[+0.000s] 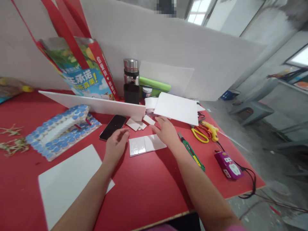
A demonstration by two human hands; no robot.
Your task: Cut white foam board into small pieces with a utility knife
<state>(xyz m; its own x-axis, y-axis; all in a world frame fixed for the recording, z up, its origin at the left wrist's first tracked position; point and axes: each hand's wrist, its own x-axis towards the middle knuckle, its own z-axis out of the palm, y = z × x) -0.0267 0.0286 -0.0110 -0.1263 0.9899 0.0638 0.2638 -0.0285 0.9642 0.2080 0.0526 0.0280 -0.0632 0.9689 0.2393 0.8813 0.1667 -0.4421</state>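
A white rectangular strip (137, 146) made of joined pieces lies on the red table (141, 179) between my hands. Left of it, my left hand (117, 143) has its fingers curled but apart, with nothing between them, beside a black phone (113, 127). My right hand (166, 131) reaches over the strip's right end, fingers spread, fingertips near a small white piece (149, 120). Whether they touch that piece is unclear. More small white pieces (133, 124) lie in a loose pile behind the strip.
Right of my right arm are a green cutter (192, 152), yellow-handled scissors (200, 134), a glue gun (210, 129) and a purple power box (228, 165) with cables. A blue-and-white model (62, 131) and a white board (69, 183) lie left. A flask (131, 69) stands behind.
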